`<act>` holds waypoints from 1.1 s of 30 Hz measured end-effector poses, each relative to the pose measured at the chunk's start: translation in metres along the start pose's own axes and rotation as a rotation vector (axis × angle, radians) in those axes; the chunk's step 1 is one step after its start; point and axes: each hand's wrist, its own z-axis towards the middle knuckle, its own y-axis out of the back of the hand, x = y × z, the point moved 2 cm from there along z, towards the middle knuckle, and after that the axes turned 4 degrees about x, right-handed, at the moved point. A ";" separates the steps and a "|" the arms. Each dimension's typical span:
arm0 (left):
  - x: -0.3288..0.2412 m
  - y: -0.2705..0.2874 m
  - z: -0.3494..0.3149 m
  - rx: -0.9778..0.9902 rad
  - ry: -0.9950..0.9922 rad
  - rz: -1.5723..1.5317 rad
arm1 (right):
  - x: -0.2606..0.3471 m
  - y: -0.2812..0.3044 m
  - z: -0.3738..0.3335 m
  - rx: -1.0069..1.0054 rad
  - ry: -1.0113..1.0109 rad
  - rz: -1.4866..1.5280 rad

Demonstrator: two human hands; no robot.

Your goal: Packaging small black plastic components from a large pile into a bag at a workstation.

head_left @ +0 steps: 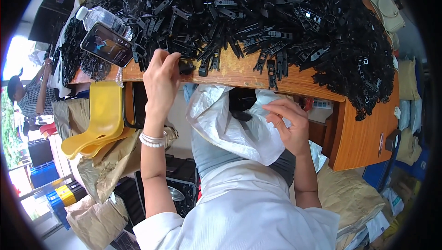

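My left hand (161, 77), with white bracelets at its wrist, is over the table's front edge. Its fingers are curled together, and a dark plastic piece (186, 67) lies right beside the fingertips; whether they grip it is hidden. Over my lap, my right hand (289, 123) has its thumb and fingers apart and nothing between them. A white plastic sack (225, 130) sits on my lap, its mouth spread beneath the table edge. A blurred black piece (241, 115) shows at that mouth, left of my right hand. A large heap of black plastic clips (221, 15) covers much of the table.
A phone (108, 45) leans against a clear plastic bottle (103, 17) at the left of the wooden table (294, 82). Yellow chairs (103, 116) and brown paper sacks (96, 222) stand to the left. Another person (34, 95) is at the far left. More brown sacks (347, 194) lie at the right.
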 end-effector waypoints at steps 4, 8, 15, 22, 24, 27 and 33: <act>0.004 -0.002 0.015 0.084 -0.127 0.051 | 0.001 -0.002 0.000 0.044 -0.011 -0.045; 0.001 -0.003 0.034 0.056 -0.155 -0.033 | -0.001 -0.005 -0.002 0.045 -0.066 -0.010; 0.008 -0.005 0.057 0.202 -0.227 0.181 | -0.006 -0.006 -0.006 0.102 -0.020 -0.012; 0.000 0.003 0.070 -0.256 -0.120 0.136 | -0.004 -0.008 -0.006 0.094 -0.104 0.045; -0.003 0.000 0.076 -0.099 -0.261 0.207 | -0.005 -0.009 -0.007 0.097 -0.095 0.041; 0.004 -0.003 0.084 -0.106 -0.341 0.254 | -0.006 -0.008 -0.008 0.097 -0.083 0.025; 0.006 -0.001 0.081 -0.161 -0.410 0.176 | -0.015 -0.008 -0.011 0.083 -0.031 0.018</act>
